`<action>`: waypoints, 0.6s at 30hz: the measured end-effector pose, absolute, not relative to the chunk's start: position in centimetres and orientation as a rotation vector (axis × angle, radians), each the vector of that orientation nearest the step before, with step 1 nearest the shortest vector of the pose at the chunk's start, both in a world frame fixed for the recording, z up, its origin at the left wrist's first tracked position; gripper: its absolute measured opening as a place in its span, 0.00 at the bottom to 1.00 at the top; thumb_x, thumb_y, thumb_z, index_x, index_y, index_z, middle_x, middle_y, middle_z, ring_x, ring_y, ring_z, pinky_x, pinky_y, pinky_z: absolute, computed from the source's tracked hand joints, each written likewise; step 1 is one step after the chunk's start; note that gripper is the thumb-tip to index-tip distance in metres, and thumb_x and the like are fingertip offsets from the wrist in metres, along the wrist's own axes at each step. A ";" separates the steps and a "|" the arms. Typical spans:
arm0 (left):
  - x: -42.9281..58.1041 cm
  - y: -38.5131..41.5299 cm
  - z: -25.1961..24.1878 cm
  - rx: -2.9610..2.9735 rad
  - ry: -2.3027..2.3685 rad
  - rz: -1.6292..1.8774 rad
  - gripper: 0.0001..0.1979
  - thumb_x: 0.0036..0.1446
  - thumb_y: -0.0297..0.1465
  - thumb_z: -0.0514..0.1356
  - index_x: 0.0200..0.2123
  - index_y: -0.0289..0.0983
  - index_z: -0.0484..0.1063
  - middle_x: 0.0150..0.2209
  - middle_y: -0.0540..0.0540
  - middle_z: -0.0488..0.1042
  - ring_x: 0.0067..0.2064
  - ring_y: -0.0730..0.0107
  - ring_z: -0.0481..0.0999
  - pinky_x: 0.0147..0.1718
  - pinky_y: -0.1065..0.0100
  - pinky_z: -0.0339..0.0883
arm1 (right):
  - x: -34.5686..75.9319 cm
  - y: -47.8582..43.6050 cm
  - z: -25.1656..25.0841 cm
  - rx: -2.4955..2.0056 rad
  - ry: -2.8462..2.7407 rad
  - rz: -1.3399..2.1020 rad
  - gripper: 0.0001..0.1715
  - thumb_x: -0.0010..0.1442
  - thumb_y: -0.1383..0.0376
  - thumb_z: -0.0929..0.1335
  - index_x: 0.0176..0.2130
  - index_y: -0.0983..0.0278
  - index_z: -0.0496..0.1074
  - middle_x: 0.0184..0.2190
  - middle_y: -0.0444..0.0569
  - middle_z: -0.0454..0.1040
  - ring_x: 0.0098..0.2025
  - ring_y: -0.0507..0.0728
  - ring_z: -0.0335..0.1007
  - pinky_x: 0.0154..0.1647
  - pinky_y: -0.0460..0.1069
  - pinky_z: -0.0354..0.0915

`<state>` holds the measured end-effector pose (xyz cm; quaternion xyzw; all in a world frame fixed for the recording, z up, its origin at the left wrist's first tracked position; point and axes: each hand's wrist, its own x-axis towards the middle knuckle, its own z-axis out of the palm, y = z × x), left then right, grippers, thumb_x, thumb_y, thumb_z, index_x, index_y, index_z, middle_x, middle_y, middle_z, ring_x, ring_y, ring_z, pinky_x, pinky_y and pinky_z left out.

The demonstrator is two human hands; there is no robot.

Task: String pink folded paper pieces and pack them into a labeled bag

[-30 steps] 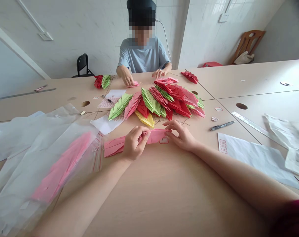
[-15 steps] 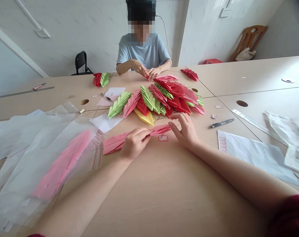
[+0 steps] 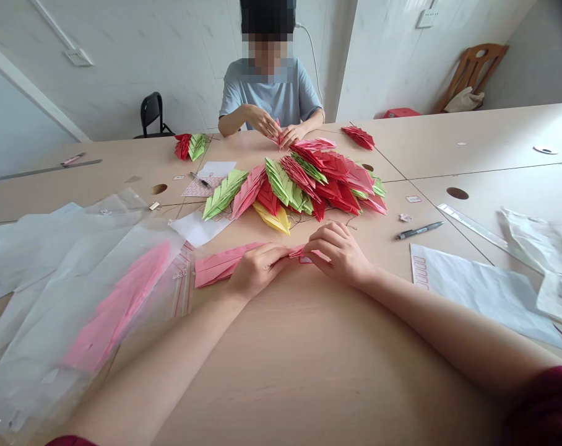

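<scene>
Between my two hands is a small pink folded paper piece (image 3: 297,251), mostly covered by my fingers. My left hand (image 3: 257,269) pinches its left end, and my right hand (image 3: 339,255) grips the right end with bent fingers. Under and beside my left hand lies a larger pink folded paper (image 3: 216,265) on the table. A small red-edged label (image 3: 305,260) shows partly below my right fingers. Just beyond my hands a pile of folded paper leaves (image 3: 327,179) in red, pink and green spreads out, with a yellow one (image 3: 274,217) at its near edge.
Clear plastic bags (image 3: 44,297), one with pink paper inside, cover the left. On the right are a pen (image 3: 419,230), a ruler (image 3: 471,226) and a white envelope (image 3: 476,294). Across the table (image 3: 272,371) a person (image 3: 272,93) folds pink paper.
My right hand has moved slightly down and left and closed further over the pink piece, so less of it shows. The person opposite has raised a pink paper upright.
</scene>
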<state>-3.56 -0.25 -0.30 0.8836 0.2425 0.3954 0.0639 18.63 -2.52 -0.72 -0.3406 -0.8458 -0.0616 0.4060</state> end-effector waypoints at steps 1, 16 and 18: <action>-3.5 -0.3 -0.2 2.687 0.730 1.189 0.07 0.60 0.29 0.59 0.41 0.39 0.75 0.37 0.49 0.80 0.38 0.71 0.79 0.39 0.70 0.74 | 18.5 -2.5 -0.7 -0.850 -2.152 -0.146 0.04 0.64 0.66 0.65 0.38 0.60 0.71 0.35 0.48 0.74 0.39 0.56 0.65 0.43 0.53 0.59; -3.6 -0.8 -0.1 2.938 0.641 0.868 0.08 0.63 0.25 0.52 0.41 0.36 0.70 0.36 0.47 0.75 0.34 0.73 0.75 0.32 0.75 0.67 | 18.3 -2.9 0.6 -0.793 -2.296 -0.130 0.04 0.63 0.67 0.64 0.38 0.62 0.69 0.36 0.49 0.74 0.40 0.57 0.65 0.45 0.54 0.59; -3.7 -0.8 0.0 2.939 0.638 0.883 0.08 0.63 0.24 0.52 0.40 0.36 0.70 0.36 0.47 0.74 0.35 0.73 0.75 0.32 0.75 0.68 | 18.7 -2.8 0.5 -0.817 -2.277 -0.107 0.03 0.62 0.67 0.64 0.38 0.62 0.68 0.36 0.49 0.73 0.40 0.57 0.65 0.44 0.54 0.59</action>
